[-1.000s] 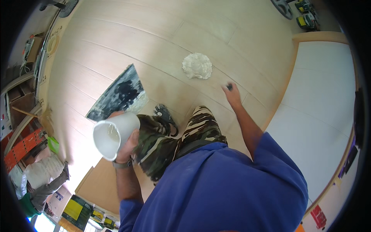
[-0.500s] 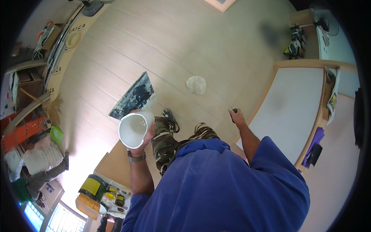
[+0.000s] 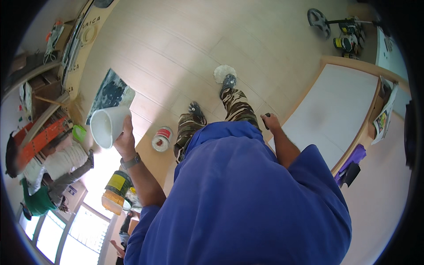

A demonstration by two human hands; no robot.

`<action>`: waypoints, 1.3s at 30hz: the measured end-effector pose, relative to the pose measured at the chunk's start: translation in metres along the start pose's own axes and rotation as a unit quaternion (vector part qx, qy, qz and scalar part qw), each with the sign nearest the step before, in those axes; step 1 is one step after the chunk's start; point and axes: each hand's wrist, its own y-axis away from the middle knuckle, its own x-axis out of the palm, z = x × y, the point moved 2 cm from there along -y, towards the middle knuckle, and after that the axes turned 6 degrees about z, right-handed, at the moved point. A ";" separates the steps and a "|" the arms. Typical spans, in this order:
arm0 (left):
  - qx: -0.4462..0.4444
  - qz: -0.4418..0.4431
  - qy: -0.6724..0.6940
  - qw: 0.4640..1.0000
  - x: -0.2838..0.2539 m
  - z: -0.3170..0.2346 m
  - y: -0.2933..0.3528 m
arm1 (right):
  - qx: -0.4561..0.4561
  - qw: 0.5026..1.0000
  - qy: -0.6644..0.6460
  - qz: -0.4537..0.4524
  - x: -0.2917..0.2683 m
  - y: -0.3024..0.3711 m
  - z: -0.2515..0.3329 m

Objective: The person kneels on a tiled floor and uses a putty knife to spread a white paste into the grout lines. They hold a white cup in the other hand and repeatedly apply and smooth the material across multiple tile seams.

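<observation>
My left hand (image 3: 126, 140) is closed around a white plastic tub (image 3: 105, 129), tilted so that its open mouth faces me. A flat dark board (image 3: 109, 92) smeared with white paste shows just beyond the tub. It appears to be carried with the same hand, but how it is held is hidden. My right hand (image 3: 272, 123) is low at my right side, closed on a tool with a dark handle (image 3: 266, 120); the rest of it is out of sight.
A white-topped table (image 3: 327, 106) with a wooden edge is on my right. My shoe overlaps a pale round patch (image 3: 224, 73) on the floor. A red-and-white can (image 3: 162, 138) and a dark yellow-banded bucket (image 3: 117, 183) stand left. A person in green (image 3: 44, 198) is far left.
My left hand has swung left with the tub, and the board has shifted along with it. One foot has come forward over the pale patch, and the red-and-white can has come into view.
</observation>
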 end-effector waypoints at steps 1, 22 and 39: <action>0.004 -0.002 -0.007 1.000 0.010 -0.004 -0.005 | 0.005 1.000 -0.008 0.010 0.006 -0.009 -0.019; 0.065 0.132 0.020 0.989 0.028 -0.037 -0.058 | 0.094 0.973 -0.209 0.036 0.059 0.074 -0.063; 0.130 0.105 0.019 0.986 0.017 -0.031 -0.096 | 0.098 0.955 -0.228 -0.164 0.030 0.064 -0.093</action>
